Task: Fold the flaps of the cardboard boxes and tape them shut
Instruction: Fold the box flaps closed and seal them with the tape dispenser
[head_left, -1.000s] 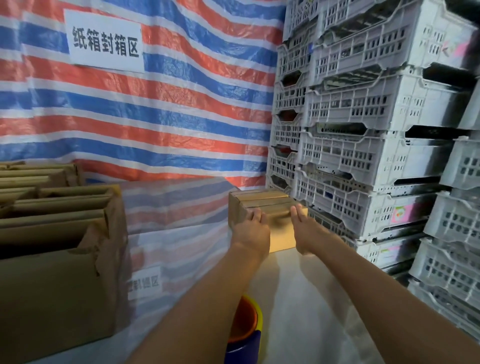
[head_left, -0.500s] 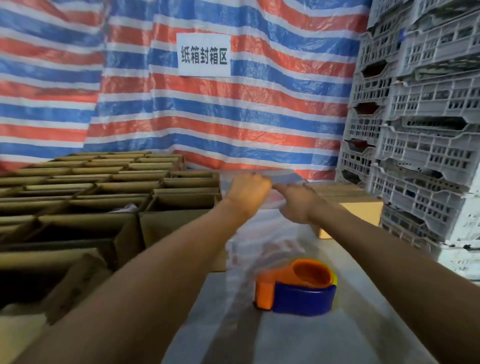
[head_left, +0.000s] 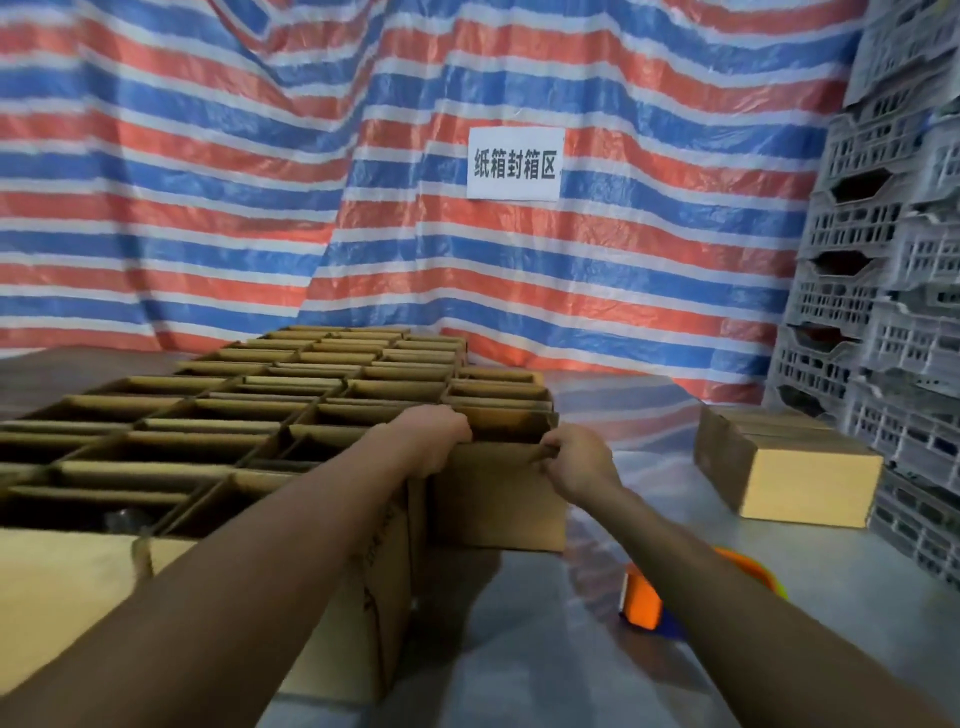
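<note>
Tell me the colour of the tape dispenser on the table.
The tape dispenser is orange and blue; head view.

Beyond the grip: striped tarpaulin (head_left: 208, 182) in red, blue and white, hung wrinkled as the back wall. White paper sign (head_left: 514, 163) fixed to it, above and right of the grip, printed 纸箱封箱区. Far right: stacked grey slotted plastic crates (head_left: 883, 312). Below the grip: glossy grey work surface (head_left: 519, 649), possibly film-covered, reflecting the stripes. Light dim and even.

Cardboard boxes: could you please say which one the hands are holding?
The open box at the right edge of the block: left hand and right hand grip its rim.
</note>
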